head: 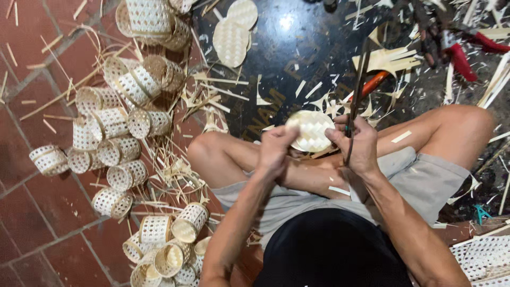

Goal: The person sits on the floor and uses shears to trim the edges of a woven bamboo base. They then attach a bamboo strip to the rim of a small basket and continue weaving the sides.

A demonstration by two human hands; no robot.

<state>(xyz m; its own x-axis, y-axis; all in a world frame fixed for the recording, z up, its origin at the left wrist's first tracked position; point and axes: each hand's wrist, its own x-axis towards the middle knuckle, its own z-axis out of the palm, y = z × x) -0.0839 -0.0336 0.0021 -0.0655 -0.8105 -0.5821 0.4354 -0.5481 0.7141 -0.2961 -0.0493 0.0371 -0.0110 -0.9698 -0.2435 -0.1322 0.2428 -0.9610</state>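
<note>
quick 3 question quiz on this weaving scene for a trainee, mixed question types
1. True or false: both hands touch the round woven disc.
2. Which hand also holds the long dark scissors? A) left hand B) right hand
3. Fill in: the pile of small woven baskets lies on the red ____ floor.

Key: 1 true; 2 B; 3 tiled. The blades point up and away from the body. Two more woven discs lie on the dark mat.

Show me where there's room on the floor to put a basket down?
Bare red tiles at lower left, below the baskets, are free. The dark mat right of the woven discs is mostly open. Crowded: the offcuts beside the left knee, and the scraps at upper right.
</note>
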